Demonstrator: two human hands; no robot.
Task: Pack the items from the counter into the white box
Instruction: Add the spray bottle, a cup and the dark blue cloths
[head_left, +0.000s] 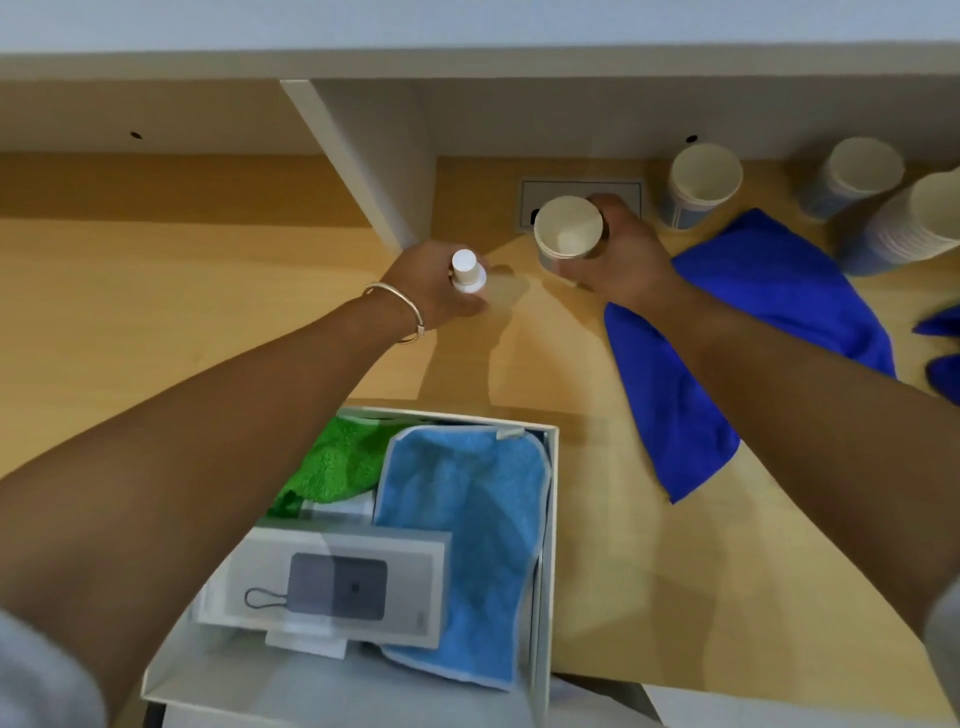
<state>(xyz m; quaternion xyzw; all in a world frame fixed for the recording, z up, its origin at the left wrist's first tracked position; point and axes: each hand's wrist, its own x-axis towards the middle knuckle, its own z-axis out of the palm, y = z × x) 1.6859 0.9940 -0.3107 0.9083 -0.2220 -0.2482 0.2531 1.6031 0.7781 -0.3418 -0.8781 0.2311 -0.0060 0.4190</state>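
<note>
A view from above shows a person's two bare arms reaching forward over a light wooden bench (156, 291); the left hand (431, 286), with a thin bangle (402, 306) on its wrist, has its fingers curled round a small white bottle (466, 274), whose white cap points up towards the camera; the right hand (618, 254) wraps its fingers round the side of a paper cup (567, 228), held upright with its open mouth facing up, just beside the small white bottle and above the bench.

Nearer the viewer, at the front edge of the bench, stands the white box (551, 519), open at the top; inside it lie a green cloth (337, 462) at the far left, a light blue cloth (478, 530) along the right side, and a flat white carton (332, 587) printed with a picture of a dark grey device, resting at the near left and partly over the light blue cloth.

To the right of the right forearm a bright blue cloth (727, 353) lies spread on the bench, partly under that arm; more bright blue fabric (943, 353) shows at the right edge; at the far right, against the back of the bench, stand three more paper cups (704, 182), one of them topping a stack; a white upright panel (363, 166) rises from the bench behind the left hand, under a white shelf (467, 62).
</note>
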